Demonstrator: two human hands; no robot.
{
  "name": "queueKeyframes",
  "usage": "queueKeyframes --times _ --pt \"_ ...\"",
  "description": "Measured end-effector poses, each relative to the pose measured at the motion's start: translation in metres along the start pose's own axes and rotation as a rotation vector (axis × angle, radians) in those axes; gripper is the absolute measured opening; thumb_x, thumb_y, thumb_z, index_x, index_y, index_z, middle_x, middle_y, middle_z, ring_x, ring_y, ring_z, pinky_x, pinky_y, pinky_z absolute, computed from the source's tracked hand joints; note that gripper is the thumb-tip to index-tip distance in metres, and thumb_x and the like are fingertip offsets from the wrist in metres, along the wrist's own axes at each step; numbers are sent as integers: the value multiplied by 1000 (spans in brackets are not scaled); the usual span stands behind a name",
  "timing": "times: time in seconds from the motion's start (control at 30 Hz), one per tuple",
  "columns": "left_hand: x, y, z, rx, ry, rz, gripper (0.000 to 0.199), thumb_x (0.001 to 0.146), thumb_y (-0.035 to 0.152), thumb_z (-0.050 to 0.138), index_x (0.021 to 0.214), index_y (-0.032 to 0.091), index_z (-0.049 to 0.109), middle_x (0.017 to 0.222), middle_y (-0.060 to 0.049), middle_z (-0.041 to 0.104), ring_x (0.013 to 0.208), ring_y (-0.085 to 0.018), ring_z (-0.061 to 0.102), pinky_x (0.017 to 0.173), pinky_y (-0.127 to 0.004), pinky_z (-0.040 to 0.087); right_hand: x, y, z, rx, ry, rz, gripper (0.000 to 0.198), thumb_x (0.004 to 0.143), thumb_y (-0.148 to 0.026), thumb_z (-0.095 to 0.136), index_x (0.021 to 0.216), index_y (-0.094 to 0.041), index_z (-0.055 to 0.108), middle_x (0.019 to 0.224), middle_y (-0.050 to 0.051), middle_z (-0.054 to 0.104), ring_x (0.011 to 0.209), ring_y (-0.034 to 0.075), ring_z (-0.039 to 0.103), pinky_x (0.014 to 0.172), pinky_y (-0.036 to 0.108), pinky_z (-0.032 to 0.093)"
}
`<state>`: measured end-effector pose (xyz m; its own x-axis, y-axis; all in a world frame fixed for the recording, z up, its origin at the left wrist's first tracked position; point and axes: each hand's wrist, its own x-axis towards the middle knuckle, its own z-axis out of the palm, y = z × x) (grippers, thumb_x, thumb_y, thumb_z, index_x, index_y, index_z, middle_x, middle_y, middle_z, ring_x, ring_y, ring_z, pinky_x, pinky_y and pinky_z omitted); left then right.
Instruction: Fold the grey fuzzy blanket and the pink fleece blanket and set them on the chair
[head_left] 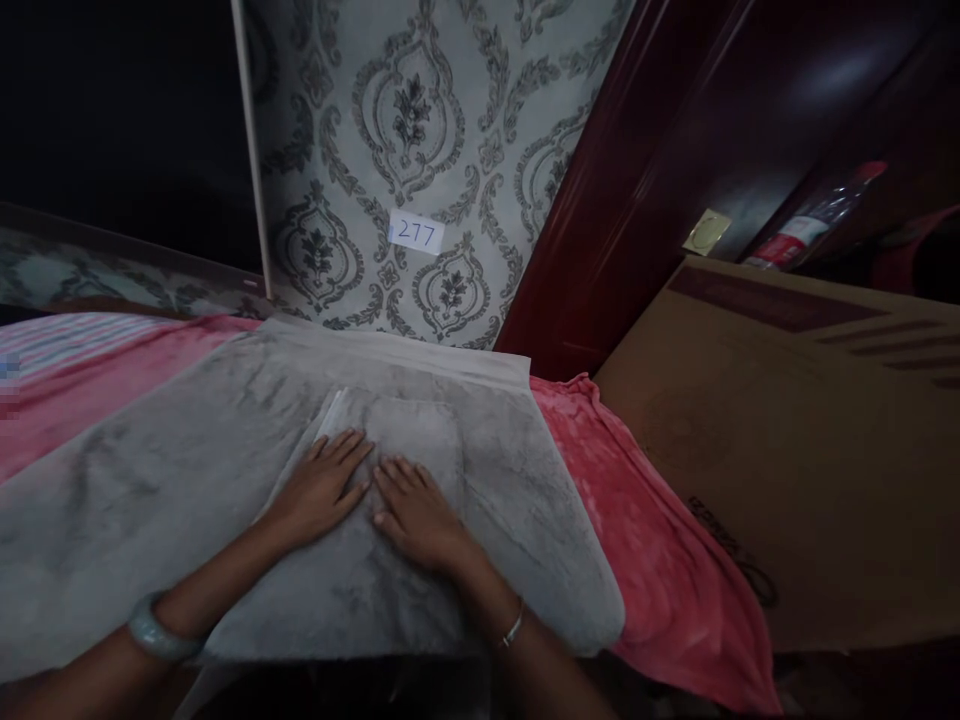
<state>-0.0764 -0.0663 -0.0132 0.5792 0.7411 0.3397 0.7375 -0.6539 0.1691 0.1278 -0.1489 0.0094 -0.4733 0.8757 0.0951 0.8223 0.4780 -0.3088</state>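
Observation:
A grey plush blanket (pixel 172 450) is spread out in front of me, with a folded grey piece (pixel 412 425) lying on its middle. Whether that piece is a flap of the same blanket or a separate cloth, I cannot tell. My left hand (pixel 322 490) rests flat near the folded piece's left edge, fingers stretched out. Close beside it, my right hand (pixel 420 510) also presses flat on the grey fabric, palm down. Neither hand grips anything. Beneath the grey blanket, a pink cloth (pixel 637 540) shows at the right and left.
A large cardboard box (pixel 810 450) stands at the right, a plastic bottle with a red label (pixel 795 235) behind it. At the back are a patterned wall with a paper (pixel 416 232) marked 277, a dark red panel (pixel 592 200) and a black screen (pixel 120 130).

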Motion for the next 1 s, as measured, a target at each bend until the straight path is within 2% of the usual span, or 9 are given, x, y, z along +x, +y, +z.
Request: queueKeyframes --times 0.13,0.23,0.33,0.47,0.53,0.67,0.73,0.83,1.0 --pt "1 -1 -1 -21 53 -57 59 94 44 37 140 11 55 154 -19 44 145 -32 40 118 -55 34 -5 9 -6 115 -3 -70 51 107 -37 33 156 -21 34 163 4 32 152 16 19 125 40 17" --pt "2 2 -5 -1 15 -74 61 93 42 37 141 8 54 154 -20 43 145 -34 39 119 -56 33 16 34 -23 124 136 93 50 106 -34 31 153 -20 41 160 6 37 151 18 24 124 40 19" --pt "2 6 -9 11 5 -76 61 91 40 38 141 8 53 154 -21 43 145 -33 39 119 -56 33 45 51 -34 65 242 291 55 105 -34 34 156 -15 33 163 10 30 153 22 19 123 41 21" --pt "-2 7 -10 5 63 -98 55 91 39 40 135 11 57 149 -19 50 142 -32 43 120 -55 32 69 46 -26 -21 172 338 57 104 -39 38 157 -20 31 165 10 24 153 27 17 122 50 18" --pt "-4 6 -9 4 105 -119 50 90 38 42 129 13 60 144 -17 56 140 -32 46 119 -57 31 72 41 -18 -60 135 322 56 104 -42 38 157 -25 33 166 9 23 153 29 16 122 55 14" --pt "-5 3 -7 -30 154 -135 42 88 37 44 118 15 64 139 -17 60 136 -33 50 118 -58 32 70 38 -15 -83 84 330 55 105 -45 36 157 -29 30 167 7 19 154 28 12 122 55 11" --pt "-4 2 -7 -71 169 -149 39 88 36 44 114 16 64 138 -16 61 136 -32 50 117 -58 33 69 36 -18 -84 38 302 55 105 -47 34 157 -32 30 167 4 18 154 29 9 122 56 10" --pt "-3 0 -8 -153 213 -174 34 89 33 42 111 18 62 136 -14 63 133 -30 53 117 -55 35 63 23 -18 -71 -40 163 55 105 -50 34 157 -35 28 167 1 16 154 30 7 122 58 10" --pt "-4 -5 -8 -256 271 -204 32 90 30 35 105 19 61 129 -12 67 123 -26 60 111 -48 44 37 -16 -7 -15 -104 -84 61 104 -49 40 159 -27 25 167 5 15 154 29 4 123 58 11"
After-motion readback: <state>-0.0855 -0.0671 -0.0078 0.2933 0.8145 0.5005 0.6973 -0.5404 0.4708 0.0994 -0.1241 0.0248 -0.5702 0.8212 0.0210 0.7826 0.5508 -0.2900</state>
